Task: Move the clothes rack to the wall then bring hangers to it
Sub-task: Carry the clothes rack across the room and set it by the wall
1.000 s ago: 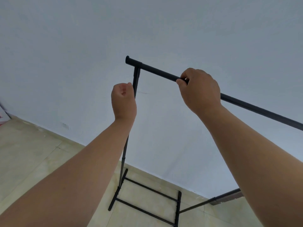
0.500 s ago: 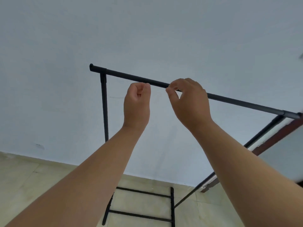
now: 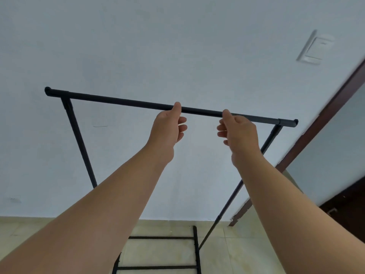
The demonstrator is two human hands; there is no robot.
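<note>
**Rack at wall, grip loosening**

Rack (image 3: 169,106) stands parallel to the wall (image 3: 177,46), near it, so placement looks about done. Your left hand (image 3: 167,127) and right hand (image 3: 237,133) only touch the top bar with thumbs and forefingers; remaining fingers (image 3: 182,127) hang loosely curled, gripping nothing. No hangers visible.

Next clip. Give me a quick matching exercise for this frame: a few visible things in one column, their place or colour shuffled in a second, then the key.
Things:
1. left hand
2. top bar of the clothes rack
3. wall switch plate
4. door frame

Descriptions:
A. white, upper right on the wall
B. dark brown, slanting along the right edge
C. black, spanning between the two uprights
D. thumb up against the bar, fingers loose below it

Pairs: 1-D, 2-C, 3-A, 4-B
</note>
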